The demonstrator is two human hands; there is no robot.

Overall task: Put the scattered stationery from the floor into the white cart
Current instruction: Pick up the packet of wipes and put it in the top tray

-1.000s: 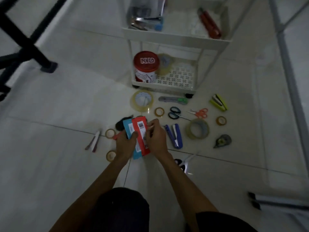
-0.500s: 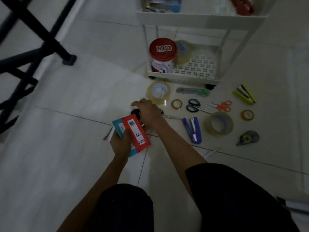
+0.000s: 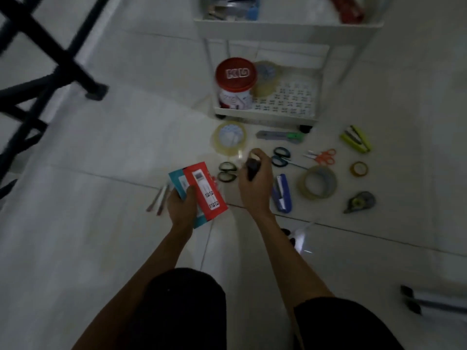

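Observation:
My left hand (image 3: pixel 180 204) holds a red pack (image 3: pixel 206 189) stacked on a teal pack (image 3: pixel 178 181) above the floor. My right hand (image 3: pixel 255 179) is closed around a small dark object (image 3: pixel 252 166) with a light tip, lifted just over the tiles. Black-handled scissors (image 3: pixel 227 171) lie between my hands. The white cart (image 3: pixel 288 29) stands ahead; its bottom shelf holds a red-lidded jar (image 3: pixel 235 84) and a tape roll (image 3: pixel 266 77). Scattered in front are a big tape roll (image 3: pixel 230 137), a green cutter (image 3: pixel 280 136), and a blue stapler (image 3: pixel 283 194).
Also on the floor: blue scissors (image 3: pixel 280 156), orange scissors (image 3: pixel 323 156), a wide tape roll (image 3: pixel 317 183), a small tape ring (image 3: pixel 358 169), a yellow-green stapler (image 3: pixel 356 142), a correction tape (image 3: pixel 360 202) and pens (image 3: pixel 159 199). Black frame legs (image 3: pixel 63 59) stand left.
My right hand has left the packs, reached to the floor and come up closed on a small dark object. The left hand keeps the packs alone. The black scissors are now uncovered.

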